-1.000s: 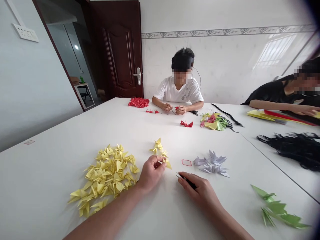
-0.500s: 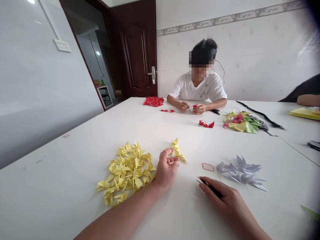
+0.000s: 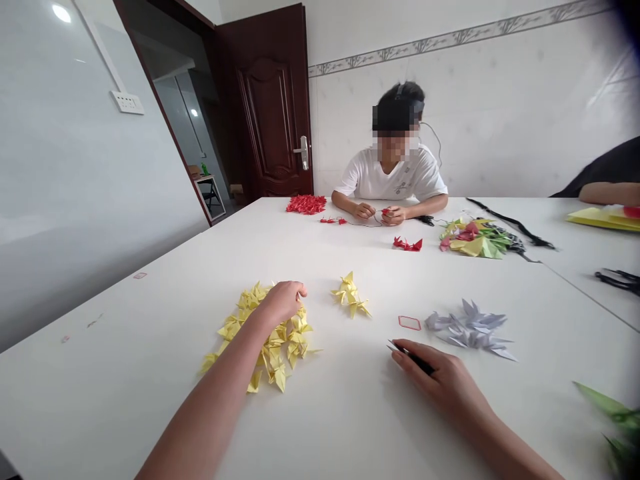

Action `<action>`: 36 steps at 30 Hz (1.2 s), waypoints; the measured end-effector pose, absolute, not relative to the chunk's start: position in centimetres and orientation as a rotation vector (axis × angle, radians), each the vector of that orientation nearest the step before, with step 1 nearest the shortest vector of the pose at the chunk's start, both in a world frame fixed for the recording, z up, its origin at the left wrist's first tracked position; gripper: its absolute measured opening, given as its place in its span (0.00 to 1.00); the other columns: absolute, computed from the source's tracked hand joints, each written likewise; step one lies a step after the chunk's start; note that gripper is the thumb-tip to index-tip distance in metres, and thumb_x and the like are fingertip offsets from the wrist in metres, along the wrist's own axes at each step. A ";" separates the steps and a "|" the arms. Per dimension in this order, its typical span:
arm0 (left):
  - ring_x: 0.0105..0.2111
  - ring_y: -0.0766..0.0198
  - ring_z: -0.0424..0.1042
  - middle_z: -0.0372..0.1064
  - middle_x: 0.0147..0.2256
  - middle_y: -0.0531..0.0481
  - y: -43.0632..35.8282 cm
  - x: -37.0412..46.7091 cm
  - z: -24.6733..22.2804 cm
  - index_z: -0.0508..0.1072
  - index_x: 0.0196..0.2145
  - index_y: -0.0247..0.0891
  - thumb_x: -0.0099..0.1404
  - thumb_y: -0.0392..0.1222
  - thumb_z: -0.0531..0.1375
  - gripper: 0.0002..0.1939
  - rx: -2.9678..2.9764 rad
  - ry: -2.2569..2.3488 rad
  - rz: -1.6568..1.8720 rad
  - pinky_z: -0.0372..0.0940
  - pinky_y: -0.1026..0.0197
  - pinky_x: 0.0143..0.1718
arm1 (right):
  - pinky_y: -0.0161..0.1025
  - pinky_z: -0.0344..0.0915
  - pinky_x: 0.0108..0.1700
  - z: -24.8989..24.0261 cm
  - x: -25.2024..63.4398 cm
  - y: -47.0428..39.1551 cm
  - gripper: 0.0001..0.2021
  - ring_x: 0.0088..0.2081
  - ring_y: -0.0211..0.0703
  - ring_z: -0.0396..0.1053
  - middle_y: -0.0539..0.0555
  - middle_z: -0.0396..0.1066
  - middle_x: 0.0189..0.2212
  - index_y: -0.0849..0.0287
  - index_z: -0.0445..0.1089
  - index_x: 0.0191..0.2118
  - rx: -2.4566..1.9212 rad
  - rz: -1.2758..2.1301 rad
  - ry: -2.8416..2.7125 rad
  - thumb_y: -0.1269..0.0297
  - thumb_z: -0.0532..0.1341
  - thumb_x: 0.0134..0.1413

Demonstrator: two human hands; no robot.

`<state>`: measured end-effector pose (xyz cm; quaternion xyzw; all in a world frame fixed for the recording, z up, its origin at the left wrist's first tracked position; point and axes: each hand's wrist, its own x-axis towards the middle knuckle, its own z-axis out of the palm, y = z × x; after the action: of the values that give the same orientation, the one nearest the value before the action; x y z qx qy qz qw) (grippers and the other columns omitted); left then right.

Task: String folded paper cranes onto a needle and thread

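My left hand [image 3: 286,301] is over the back right part of a pile of yellow folded paper cranes [image 3: 275,353], its fingers curled and partly hidden; what they hold, if anything, cannot be made out. A small group of yellow cranes [image 3: 351,295] lies to its right. Black tweezers [image 3: 417,359] with pointed tips are in my right hand [image 3: 443,373], which rests on the white table [image 3: 330,413]. Beyond that hand lie pale lilac cranes [image 3: 473,327] and a small red-outlined mark [image 3: 409,323].
Across the table a person in a white shirt [image 3: 390,180] handles a red piece and thread. Near them are red cranes [image 3: 306,204], a mixed-colour heap [image 3: 477,239] and a black strap [image 3: 515,223]. Black scissors [image 3: 617,280] and green paper [image 3: 600,400] are at the right.
My left hand has moved left from the small yellow group to the big yellow pile. My right hand still holds the tweezers. The view has shifted slightly, showing more green paper at the right.
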<state>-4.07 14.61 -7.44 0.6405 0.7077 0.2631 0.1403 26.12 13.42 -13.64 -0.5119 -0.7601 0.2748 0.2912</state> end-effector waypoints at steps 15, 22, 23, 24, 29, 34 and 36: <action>0.25 0.66 0.68 0.71 0.29 0.49 12.6 6.9 -10.9 0.75 0.36 0.36 0.54 0.35 0.56 0.12 1.962 1.563 0.919 0.64 0.64 0.30 | 0.36 0.66 0.33 -12.9 26.1 13.4 0.18 0.34 0.46 0.73 0.54 0.77 0.35 0.57 0.75 0.41 -1.293 0.758 -2.049 0.53 0.54 0.54; 0.27 0.66 0.69 0.70 0.28 0.50 12.9 6.6 -12.0 0.70 0.47 0.35 0.58 0.40 0.55 0.19 1.847 1.449 0.871 0.64 0.64 0.31 | 0.33 0.61 0.28 -13.0 26.2 13.1 0.18 0.25 0.39 0.67 0.51 0.71 0.24 0.55 0.75 0.41 -1.142 0.719 -2.177 0.54 0.50 0.59; 0.27 0.66 0.68 0.69 0.27 0.51 12.9 6.6 -12.1 0.70 0.47 0.35 0.58 0.41 0.55 0.18 1.835 1.451 0.887 0.64 0.64 0.31 | 0.32 0.60 0.27 -12.9 26.1 13.0 0.18 0.24 0.38 0.66 0.51 0.70 0.23 0.55 0.75 0.40 -1.133 0.696 -2.213 0.54 0.50 0.59; 0.26 0.66 0.68 0.68 0.26 0.52 12.9 6.7 -12.2 0.70 0.46 0.35 0.58 0.41 0.55 0.18 1.822 1.453 0.901 0.64 0.65 0.30 | 0.32 0.60 0.27 -12.8 26.1 13.0 0.19 0.24 0.38 0.66 0.50 0.69 0.22 0.55 0.75 0.39 -1.142 0.671 -2.242 0.54 0.49 0.60; 0.25 0.68 0.66 0.65 0.25 0.53 12.9 7.0 -12.6 0.70 0.46 0.34 0.58 0.41 0.56 0.18 1.763 1.434 0.933 0.63 0.66 0.29 | 0.32 0.57 0.26 -12.3 25.6 12.8 0.19 0.23 0.38 0.65 0.49 0.68 0.21 0.54 0.74 0.34 -1.284 0.552 -2.301 0.56 0.47 0.61; 0.27 0.66 0.67 0.67 0.27 0.51 12.9 7.2 -12.9 0.70 0.46 0.34 0.57 0.40 0.56 0.18 1.717 1.389 0.986 0.65 0.64 0.32 | 0.33 0.53 0.24 -12.4 25.5 12.7 0.18 0.22 0.38 0.64 0.49 0.66 0.20 0.52 0.73 0.35 -1.328 0.415 -2.372 0.57 0.46 0.62; 0.27 0.66 0.68 0.68 0.27 0.51 13.0 7.2 -12.9 0.70 0.45 0.35 0.57 0.40 0.57 0.18 1.697 1.389 1.008 0.65 0.64 0.33 | 0.33 0.52 0.24 -12.5 25.5 12.6 0.18 0.22 0.38 0.65 0.49 0.66 0.20 0.52 0.72 0.34 -1.340 0.359 -2.396 0.58 0.46 0.62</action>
<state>7.21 12.98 -12.92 0.6570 0.5379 0.3902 0.3560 25.49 12.58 -12.52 -0.4757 -0.8504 0.1273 0.1852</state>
